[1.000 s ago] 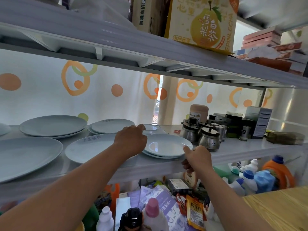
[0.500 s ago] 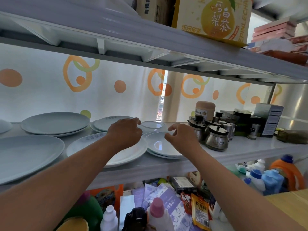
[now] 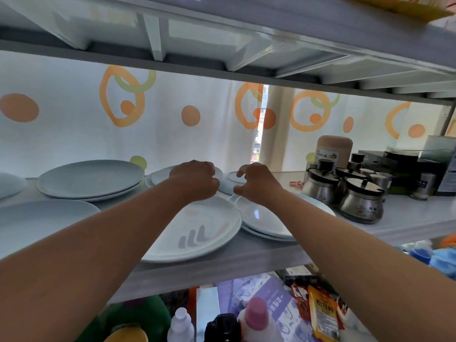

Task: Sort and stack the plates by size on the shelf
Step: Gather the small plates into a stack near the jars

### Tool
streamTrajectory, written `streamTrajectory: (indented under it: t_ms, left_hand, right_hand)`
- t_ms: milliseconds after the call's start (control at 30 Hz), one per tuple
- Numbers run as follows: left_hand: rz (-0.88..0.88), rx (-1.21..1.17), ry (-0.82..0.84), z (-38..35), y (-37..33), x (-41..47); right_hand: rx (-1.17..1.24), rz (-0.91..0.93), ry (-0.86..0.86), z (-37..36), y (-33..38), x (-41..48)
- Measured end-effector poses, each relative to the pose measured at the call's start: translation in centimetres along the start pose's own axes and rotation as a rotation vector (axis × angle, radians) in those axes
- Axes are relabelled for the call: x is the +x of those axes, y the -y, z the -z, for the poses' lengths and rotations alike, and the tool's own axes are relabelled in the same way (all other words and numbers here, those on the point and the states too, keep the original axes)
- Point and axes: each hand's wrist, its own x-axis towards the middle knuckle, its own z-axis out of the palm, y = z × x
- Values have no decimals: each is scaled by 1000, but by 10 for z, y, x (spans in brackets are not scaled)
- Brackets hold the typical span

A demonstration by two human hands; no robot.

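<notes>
- White plates lay across the grey shelf (image 3: 246, 260); nearest the front edge sat one large plate (image 3: 197, 230) with grey bars printed on it, and one more large plate (image 3: 37, 223) lay at the left
- Just right of the printed plate sat a stack of two medium plates (image 3: 266, 223)
- Left hand (image 3: 195, 178) was curled loosely above the printed plate's far rim; whether it gripped anything I could not tell
- Right hand (image 3: 256, 181) hovered with fingers hooked apart, grasping nothing, just short of one small plate (image 3: 234, 177)
- Farther back sat a two-plate stack (image 3: 91, 178) and another pair (image 3: 160, 175)
- Two steel jars (image 3: 362, 206) stood at the right
</notes>
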Motion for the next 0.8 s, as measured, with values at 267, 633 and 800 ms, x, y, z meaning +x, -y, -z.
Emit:
streamTrajectory:
  t_ms: [267,633,800]
  left_hand:
    - [-26,60,66,-10,7,24]
    - [-55,99,80,-22,20,45]
    - [-53,111,68,-25,27,46]
  right_hand:
    - [-145,-33,143,-22,3,48]
    - [-340,-48,375,-55,4,82]
    - [-441,19,374,-54,9,84]
